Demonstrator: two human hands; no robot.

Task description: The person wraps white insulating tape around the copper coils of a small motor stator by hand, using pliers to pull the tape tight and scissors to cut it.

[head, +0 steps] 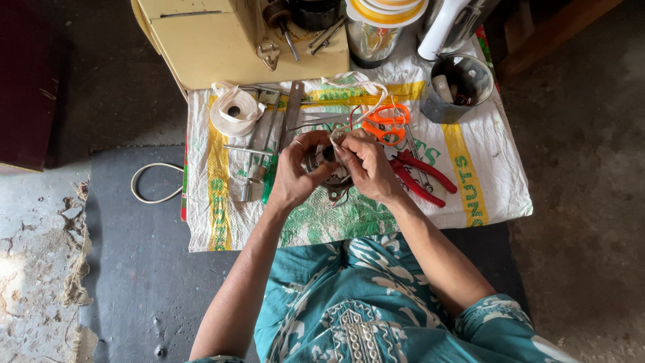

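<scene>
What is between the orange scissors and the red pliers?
The person's right hand reaches between the orange scissors and the red pliers, plus bare sack cloth, in the head view.

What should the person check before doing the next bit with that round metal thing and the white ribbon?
1. Both hands on the part: ok. The left hand and right hand grip the round metal part together.
2. White tape free to feed: cannot tell; it loops loosely behind the hands.
3. Orange scissors in reach: ok, just beyond the right hand.
4. Red pliers out of the way: ok, flat beside the right wrist.
5. Tape roll handy: ok, at the left on the woven sack.
6. Winding neat: cannot tell, fingers hide it.
</scene>
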